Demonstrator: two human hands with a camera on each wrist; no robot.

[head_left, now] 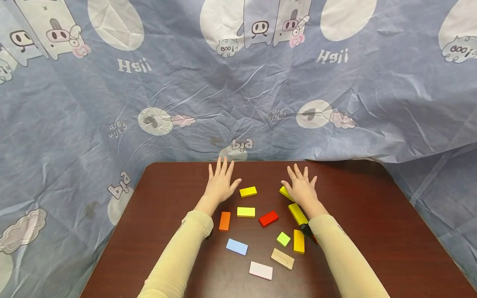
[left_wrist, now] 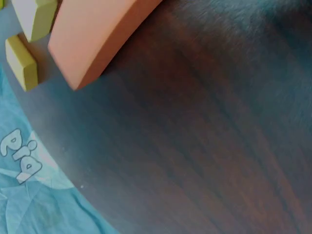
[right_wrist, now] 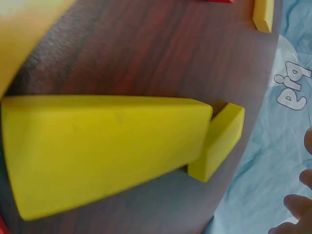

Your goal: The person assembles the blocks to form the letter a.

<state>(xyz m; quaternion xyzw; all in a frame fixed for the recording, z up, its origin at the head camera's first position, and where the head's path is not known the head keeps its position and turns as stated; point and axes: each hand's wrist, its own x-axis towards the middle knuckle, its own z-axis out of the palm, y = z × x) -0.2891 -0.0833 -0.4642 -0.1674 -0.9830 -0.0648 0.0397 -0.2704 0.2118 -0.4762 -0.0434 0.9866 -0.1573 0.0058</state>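
My left hand (head_left: 220, 184) is spread, palm down, near the table's far edge, holding nothing. An orange block (head_left: 225, 221) lies by that wrist and looms large in the left wrist view (left_wrist: 92, 39). To the hand's right is a yellow block (head_left: 248, 192), with a pale yellow block (head_left: 246, 212) below it. My right hand (head_left: 302, 188) is also spread and grips nothing. It partly covers one yellow block (head_left: 285, 193); whether they touch, I cannot tell. Another yellow block (head_left: 297, 214) lies beside its wrist, near that covered block in the right wrist view (right_wrist: 219, 141).
Between the forearms lie a red block (head_left: 269, 218), a green block (head_left: 283, 239), an amber block (head_left: 299, 241), a blue block (head_left: 237, 246), a wooden block (head_left: 282, 259) and a white block (head_left: 261, 270). A patterned cloth (head_left: 238, 82) hangs behind the brown table (head_left: 160, 215).
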